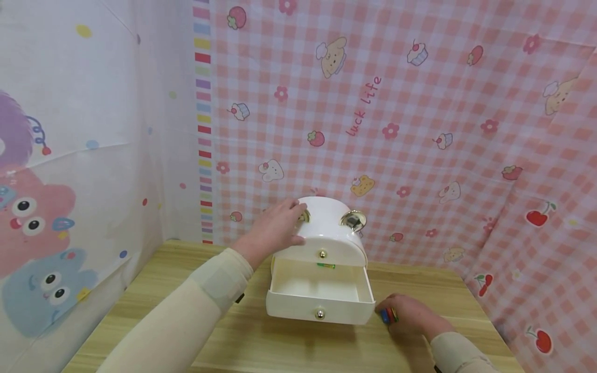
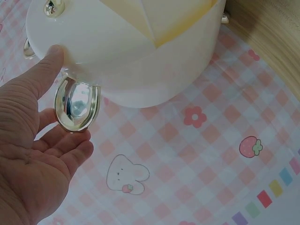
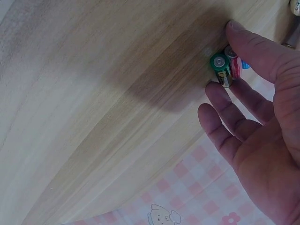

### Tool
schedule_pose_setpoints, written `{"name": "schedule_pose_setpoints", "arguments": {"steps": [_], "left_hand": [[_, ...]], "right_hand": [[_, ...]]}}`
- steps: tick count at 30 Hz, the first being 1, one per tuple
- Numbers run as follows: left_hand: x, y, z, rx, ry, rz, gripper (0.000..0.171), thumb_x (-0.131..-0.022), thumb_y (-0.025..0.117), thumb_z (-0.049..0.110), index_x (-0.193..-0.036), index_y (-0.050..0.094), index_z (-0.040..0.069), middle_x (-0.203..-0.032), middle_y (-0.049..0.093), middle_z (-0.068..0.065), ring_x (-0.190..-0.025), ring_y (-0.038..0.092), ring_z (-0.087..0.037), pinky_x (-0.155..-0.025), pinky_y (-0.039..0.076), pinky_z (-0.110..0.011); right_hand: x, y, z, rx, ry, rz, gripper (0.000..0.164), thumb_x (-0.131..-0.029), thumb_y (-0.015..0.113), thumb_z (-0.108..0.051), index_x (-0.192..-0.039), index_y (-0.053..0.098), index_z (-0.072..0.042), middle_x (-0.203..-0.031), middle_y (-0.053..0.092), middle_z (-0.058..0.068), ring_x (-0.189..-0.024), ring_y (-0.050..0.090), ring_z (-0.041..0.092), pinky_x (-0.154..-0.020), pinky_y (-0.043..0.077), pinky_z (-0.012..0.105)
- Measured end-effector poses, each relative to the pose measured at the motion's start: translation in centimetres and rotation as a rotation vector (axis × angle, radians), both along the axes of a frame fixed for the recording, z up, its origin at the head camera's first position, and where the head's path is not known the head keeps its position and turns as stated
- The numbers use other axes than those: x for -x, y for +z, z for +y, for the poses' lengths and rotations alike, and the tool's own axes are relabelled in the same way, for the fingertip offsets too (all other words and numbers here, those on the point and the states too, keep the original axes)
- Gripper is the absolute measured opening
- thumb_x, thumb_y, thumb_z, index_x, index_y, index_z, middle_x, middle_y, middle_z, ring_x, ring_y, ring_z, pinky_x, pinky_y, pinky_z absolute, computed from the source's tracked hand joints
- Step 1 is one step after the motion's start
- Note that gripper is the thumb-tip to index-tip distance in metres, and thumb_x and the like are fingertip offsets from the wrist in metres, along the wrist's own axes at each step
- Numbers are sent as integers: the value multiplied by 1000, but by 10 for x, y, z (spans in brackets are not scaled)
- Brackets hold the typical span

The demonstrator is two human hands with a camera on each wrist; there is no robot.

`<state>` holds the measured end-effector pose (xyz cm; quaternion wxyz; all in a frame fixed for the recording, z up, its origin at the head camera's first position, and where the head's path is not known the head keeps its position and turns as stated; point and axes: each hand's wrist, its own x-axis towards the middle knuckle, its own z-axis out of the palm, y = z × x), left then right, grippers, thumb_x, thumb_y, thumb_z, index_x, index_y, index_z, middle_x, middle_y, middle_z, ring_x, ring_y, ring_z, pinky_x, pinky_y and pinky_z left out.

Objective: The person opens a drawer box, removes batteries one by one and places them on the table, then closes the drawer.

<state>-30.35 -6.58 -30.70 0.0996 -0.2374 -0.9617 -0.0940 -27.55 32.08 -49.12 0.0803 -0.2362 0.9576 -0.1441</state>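
Observation:
A white rounded chest with gold ears stands on the table, its lower drawer pulled out. My left hand is at the chest's upper left. In the left wrist view, the thumb touches the front panel and the other fingers lie loosely about the gold ear. To the right of the drawer, my right hand surrounds several small batteries, green, red and blue. Its fingertips are right at them, and the thumb stands apart. A small green-and-gold cylinder shows at the drawer's back.
The wood-grain table carries the chest near its back edge. Behind it hangs a pink checked cloth, and a white cartoon-printed cloth hangs on the left. A gold knob sits on the closed upper front.

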Motion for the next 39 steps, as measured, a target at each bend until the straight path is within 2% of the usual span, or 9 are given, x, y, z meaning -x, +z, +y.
{"name": "schedule_pose_setpoints", "arguments": {"steps": [18, 24, 27, 32, 34, 39], "left_hand": [[-2, 1, 0, 15, 2, 4, 86, -90, 86, 41, -161, 47, 10, -157, 54, -13, -142, 57, -31, -119, 52, -50], [-1, 0, -1, 19, -1, 9, 86, -91, 86, 41, -160, 47, 11, -157, 54, -13, -142, 57, -31, -118, 52, -49], [0, 0, 0, 22, -2, 7, 86, -90, 86, 41, -160, 47, 11, -157, 54, -13, -142, 57, -31, -118, 52, -49], [1, -1, 0, 18, -4, 1, 86, -90, 86, 41, -160, 47, 10, -156, 55, -12, -142, 57, -31, -118, 52, -49], [1, -1, 0, 17, -8, 4, 86, -90, 87, 41, -160, 47, 10, -155, 55, -13, -141, 58, -31, -118, 52, -49], [2, -1, -1, 13, -17, 20, 86, -89, 88, 40, -158, 49, 9, -153, 57, -13, -138, 59, -31, -118, 53, -47]], "right_hand": [[0, -1, 1, -18, 41, 36, 48, -70, 86, -2, -116, 80, -14, -114, 74, 10, -101, 70, 30, -91, 62, 60], [-2, 9, 0, 8, 30, 18, 54, -68, 86, -3, -121, 80, -12, -115, 74, 12, -97, 69, 28, -85, 63, 53], [-3, 20, 3, 39, -5, -11, 56, -73, 86, -3, -128, 77, -7, -123, 73, 17, -101, 71, 35, -85, 63, 55], [-3, 50, 16, 86, -40, -51, 50, -88, 82, -2, -136, 68, 3, -136, 67, 27, -116, 67, 52, -94, 61, 63], [-4, 66, 20, 89, -44, -26, 49, -91, 82, -5, -136, 67, 4, -137, 67, 28, -116, 67, 52, -94, 61, 62], [-13, 112, 17, 27, -73, 96, 50, -92, 83, -13, -138, 68, -1, -139, 69, 25, -113, 71, 46, -90, 63, 58]]}}
